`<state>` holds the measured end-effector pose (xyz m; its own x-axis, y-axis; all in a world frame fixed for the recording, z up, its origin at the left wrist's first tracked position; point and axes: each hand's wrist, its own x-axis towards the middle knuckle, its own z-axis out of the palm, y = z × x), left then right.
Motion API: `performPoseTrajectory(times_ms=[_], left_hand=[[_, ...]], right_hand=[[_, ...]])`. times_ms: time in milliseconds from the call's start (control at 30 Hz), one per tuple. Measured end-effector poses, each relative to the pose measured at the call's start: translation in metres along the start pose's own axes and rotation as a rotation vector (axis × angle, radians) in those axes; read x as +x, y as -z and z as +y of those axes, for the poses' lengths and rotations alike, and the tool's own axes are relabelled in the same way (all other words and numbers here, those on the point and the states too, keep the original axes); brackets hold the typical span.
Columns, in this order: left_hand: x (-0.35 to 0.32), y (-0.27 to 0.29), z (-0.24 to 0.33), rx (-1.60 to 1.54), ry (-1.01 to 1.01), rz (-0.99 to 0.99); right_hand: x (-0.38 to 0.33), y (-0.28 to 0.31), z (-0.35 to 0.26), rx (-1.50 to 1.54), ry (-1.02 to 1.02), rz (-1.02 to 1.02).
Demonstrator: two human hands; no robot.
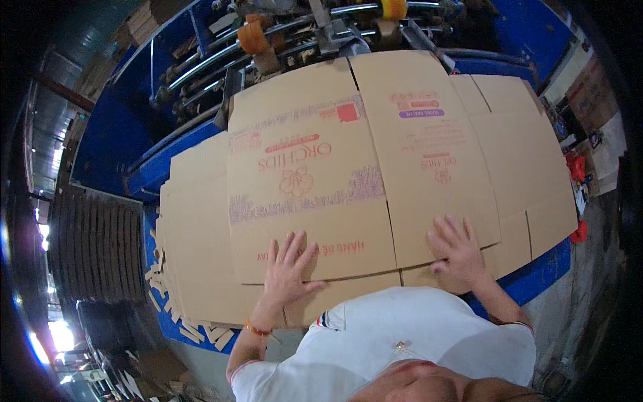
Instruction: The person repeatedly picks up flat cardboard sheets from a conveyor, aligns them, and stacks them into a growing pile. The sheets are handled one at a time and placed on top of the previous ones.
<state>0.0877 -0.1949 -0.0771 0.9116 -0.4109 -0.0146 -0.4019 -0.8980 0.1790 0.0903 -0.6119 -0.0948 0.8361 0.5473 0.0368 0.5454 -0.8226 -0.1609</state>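
Observation:
A flat, unfolded cardboard box blank (pixel 308 241) with red and purple print lies in front of me, its far edge up against the machine. Beneath it rests a wider plain cardboard sheet (pixel 194 221) that sticks out on the left, right and near sides. My left hand (pixel 289 271) lies on the printed blank by its near edge, fingers spread. Near the lower right corner of the same blank, my right hand (pixel 459 253) is also laid flat with its fingers apart. Neither hand grips anything.
Beyond the cardboard stands a blue machine (pixel 110 157) with metal shafts and orange rollers (pixel 252 38). Cardboard offcut strips (pixel 213 333) lie at the left near corner. Stacked dark sheets (pixel 97 248) stand farther left. Red items (pixel 577 167) sit beyond the right edge.

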Motion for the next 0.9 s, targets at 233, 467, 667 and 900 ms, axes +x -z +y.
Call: performPoseTrajectory(times_ms=[233,467,667,900], left_hand=[[0.081,-0.002,-0.051,0.14,-0.141,0.217],[0.164,0.008,-0.096,0.202,0.082,0.452],[0.055,0.039,-0.132,0.135,0.778,0.578],[-0.15,0.005,-0.325,0.162,1.519,0.634]], right_hand=[[0.101,0.006,0.077,-0.128,0.09,0.316],[0.211,-0.001,0.137,-0.229,-0.026,0.498],[0.163,-0.028,0.145,-0.102,-0.257,0.448],[0.161,-0.028,0.14,-0.017,-0.22,0.41]])
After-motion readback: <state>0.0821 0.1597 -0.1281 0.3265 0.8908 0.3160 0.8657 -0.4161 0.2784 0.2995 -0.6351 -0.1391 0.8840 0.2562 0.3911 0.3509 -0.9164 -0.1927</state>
